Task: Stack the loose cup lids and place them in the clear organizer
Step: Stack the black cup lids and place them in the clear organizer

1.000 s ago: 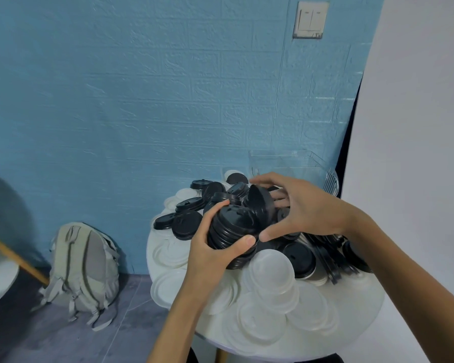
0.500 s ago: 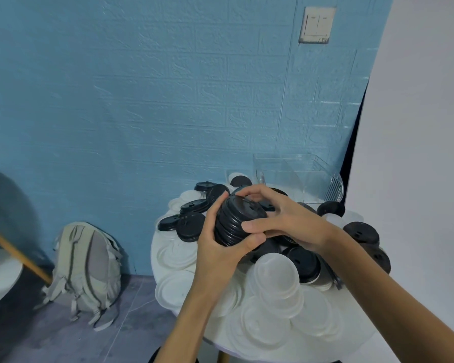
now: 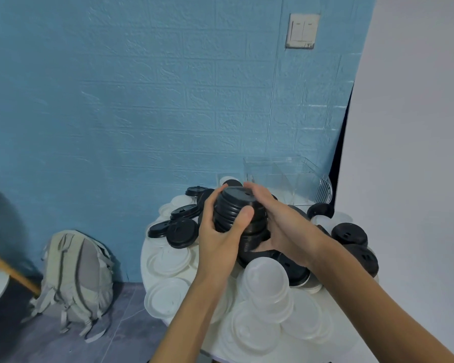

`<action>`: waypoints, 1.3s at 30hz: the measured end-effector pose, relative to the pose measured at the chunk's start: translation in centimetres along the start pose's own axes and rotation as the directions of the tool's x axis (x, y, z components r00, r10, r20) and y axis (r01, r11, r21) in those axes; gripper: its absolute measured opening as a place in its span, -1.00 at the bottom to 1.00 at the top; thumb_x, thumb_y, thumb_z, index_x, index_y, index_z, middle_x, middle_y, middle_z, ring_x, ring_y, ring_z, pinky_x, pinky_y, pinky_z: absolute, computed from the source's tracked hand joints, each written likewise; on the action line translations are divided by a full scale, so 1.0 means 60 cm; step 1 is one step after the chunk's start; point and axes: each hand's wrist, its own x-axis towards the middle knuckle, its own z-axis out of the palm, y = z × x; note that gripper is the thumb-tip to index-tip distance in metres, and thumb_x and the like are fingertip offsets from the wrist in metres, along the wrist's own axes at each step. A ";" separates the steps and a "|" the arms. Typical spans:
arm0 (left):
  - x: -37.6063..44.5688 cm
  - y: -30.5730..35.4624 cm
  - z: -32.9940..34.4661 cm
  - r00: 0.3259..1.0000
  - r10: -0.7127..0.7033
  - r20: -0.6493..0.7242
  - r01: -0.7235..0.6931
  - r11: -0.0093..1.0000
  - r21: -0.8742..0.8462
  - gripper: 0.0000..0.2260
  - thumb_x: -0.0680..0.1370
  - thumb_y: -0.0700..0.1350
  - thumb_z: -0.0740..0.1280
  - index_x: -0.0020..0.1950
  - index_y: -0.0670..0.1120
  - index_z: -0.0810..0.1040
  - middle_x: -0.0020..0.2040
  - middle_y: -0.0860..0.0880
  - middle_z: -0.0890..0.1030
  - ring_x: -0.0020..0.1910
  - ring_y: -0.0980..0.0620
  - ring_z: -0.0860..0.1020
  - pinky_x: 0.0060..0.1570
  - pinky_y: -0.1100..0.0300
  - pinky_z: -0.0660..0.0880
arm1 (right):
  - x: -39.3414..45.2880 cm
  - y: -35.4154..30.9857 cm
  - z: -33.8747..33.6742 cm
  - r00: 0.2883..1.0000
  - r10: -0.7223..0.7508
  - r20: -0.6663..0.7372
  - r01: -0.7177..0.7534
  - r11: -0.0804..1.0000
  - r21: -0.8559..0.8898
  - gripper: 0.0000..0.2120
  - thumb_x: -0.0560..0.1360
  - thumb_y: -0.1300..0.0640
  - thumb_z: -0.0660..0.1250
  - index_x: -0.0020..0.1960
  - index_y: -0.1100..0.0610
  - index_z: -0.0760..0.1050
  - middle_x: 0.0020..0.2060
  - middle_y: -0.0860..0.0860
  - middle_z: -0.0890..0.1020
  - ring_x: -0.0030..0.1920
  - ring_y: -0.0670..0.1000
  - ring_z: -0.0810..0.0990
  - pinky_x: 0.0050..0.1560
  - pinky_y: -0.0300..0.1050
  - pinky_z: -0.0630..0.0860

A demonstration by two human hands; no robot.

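Backpack (image 3: 75, 281) sits on the floor well left of the tabletop (image 3: 152, 260), nothing to do with the job. Next over, on the tabletop's left side, loose black lids (image 3: 182, 232) lie flat with white lids (image 3: 168, 260) spread under and in front of them.

Middle of the tabletop is the action: a black stack (image 3: 233, 210) held up off the pile. Left hand (image 3: 218, 237) has its grip wrapped round the stack's near side, thumb pressed on the rims. Right hand (image 3: 281, 226) cups the far and right side, fingers curled over the top lid. So both grips are closed on the stack.

My take on doing this bit well: squeeze from both sides so the rims line up and the lids nest fully, since the lower part looks a bit skewed. Keep the thumb on the rims so nothing slides out, and support the bottom before moving.

Right of the hands, more black lids are scattered near the tabletop's right edge. The organizer (image 3: 286, 179) stands at the back right of the tabletop, just behind the stack, and looks empty from here. Short carry, so go in level.
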 end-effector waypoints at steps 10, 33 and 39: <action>0.060 0.016 0.030 0.973 -0.131 0.188 0.130 0.991 0.015 -0.40 0.39 0.11 0.58 0.39 0.28 0.48 0.27 0.07 0.65 0.27 0.05 0.62 0.31 -0.02 0.55 | 0.023 -0.032 -0.018 0.954 -0.128 -0.272 0.131 0.991 -0.008 -0.74 0.61 0.00 0.33 0.28 -0.07 0.58 0.16 0.00 0.69 0.17 0.06 0.68 0.20 0.14 0.63; 0.476 0.009 0.129 0.907 -0.388 0.166 0.391 0.920 0.012 -0.61 0.42 0.06 0.45 0.25 0.10 0.58 0.09 0.02 0.69 0.06 0.08 0.67 0.06 0.10 0.58 | 0.334 -0.196 -0.166 0.957 0.023 -0.290 0.015 0.991 0.131 -0.53 0.51 -0.08 0.44 0.36 0.07 0.52 0.19 0.01 0.68 0.16 0.03 0.69 0.13 -0.02 0.61; 0.569 0.032 0.164 0.865 -0.483 0.138 0.479 0.876 0.062 -0.54 0.37 0.00 0.39 0.28 0.07 0.54 0.15 -0.01 0.67 0.15 0.01 0.63 0.18 0.04 0.58 | 0.374 -0.300 -0.213 0.936 0.252 -0.244 -0.217 0.963 0.162 -0.61 0.49 -0.03 0.48 0.30 -0.01 0.57 0.22 0.08 0.64 0.10 0.20 0.71 0.16 0.16 0.65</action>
